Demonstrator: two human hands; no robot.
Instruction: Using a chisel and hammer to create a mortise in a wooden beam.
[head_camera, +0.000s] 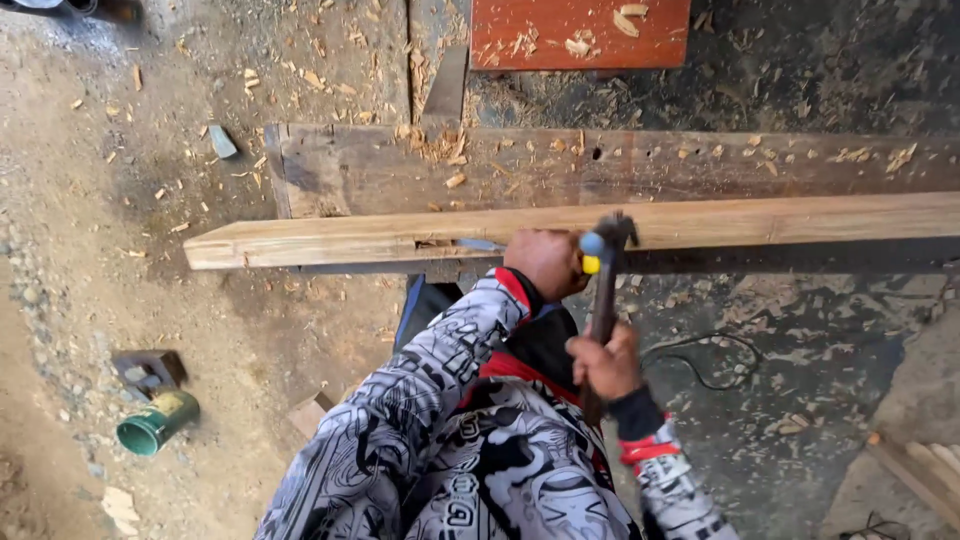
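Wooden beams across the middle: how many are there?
2: a pale beam in front, worked by the hands, and a darker weathered beam right behind it. Others may lie hidden beneath.

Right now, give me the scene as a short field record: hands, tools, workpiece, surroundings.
left hand: fist closed on a chisel, blade lying along the beam
right hand: gripping a hammer by its handle, head raised near the chisel's yellow end
workpiece: long pale wooden beam with a notch cut near the blade
under it: dark plank, strewn with chips
ground: green can, black cable
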